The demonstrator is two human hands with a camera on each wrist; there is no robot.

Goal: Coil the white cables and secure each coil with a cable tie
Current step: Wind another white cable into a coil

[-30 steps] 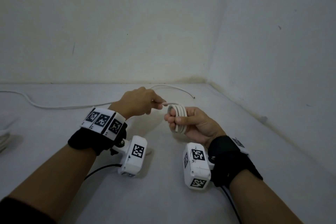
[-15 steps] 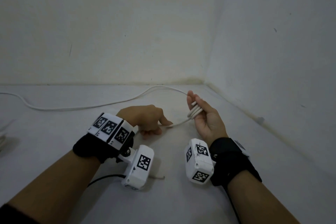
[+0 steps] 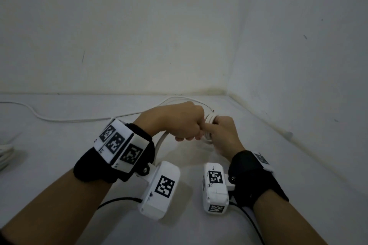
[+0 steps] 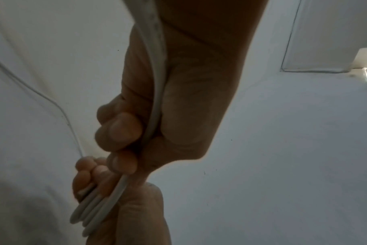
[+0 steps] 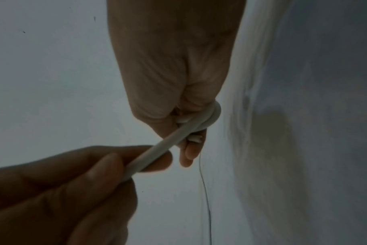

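Mid-coil — right hand (image 3: 224, 137) clenched round the coil (image 3: 209, 120), near the floor's far-right corner. Left hand (image 3: 179, 123) grips the cable (image 4: 157, 92), feeding a wrap. Next, I'd say: more wraps w/ steady tension; long tail left, no tie seen.

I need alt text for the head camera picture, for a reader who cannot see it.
Two hands meet over a white surface: the right hand holds a small white cable coil, and the left hand grips the loose cable trailing left.
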